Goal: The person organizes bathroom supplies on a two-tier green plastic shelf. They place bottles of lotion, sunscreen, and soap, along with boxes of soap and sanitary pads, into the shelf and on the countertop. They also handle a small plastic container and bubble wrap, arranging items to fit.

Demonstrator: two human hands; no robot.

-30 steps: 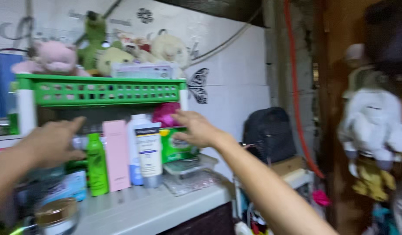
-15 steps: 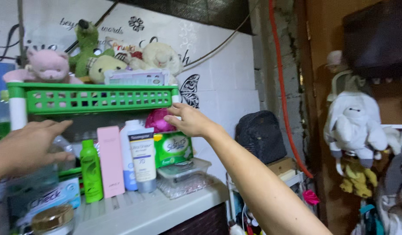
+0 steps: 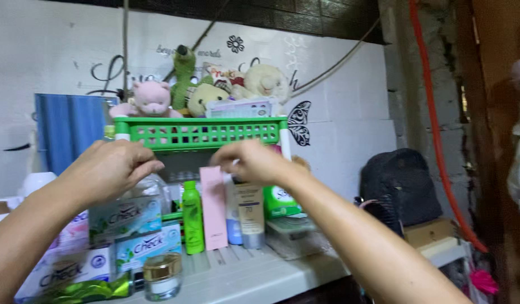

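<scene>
Both hands were raised before the green basket on the shelf, the left hand and right hand each loosely curled with fingertips pinched, holding nothing visible, above a green bottle and pink box.

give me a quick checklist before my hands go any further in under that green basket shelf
1. Left hand empty: ok, fingers curled, nothing in them.
2. Right hand empty: cannot tell, fingertips pinched and blurred.
3. Green bottle upright: ok.
4. Pink box upright: ok, beside the green bottle.
5. Sunscreen tube clear of the right hand: cannot tell, the hand overlaps its top.
6. Green basket steady: cannot tell, soft toys piled on it.
</scene>
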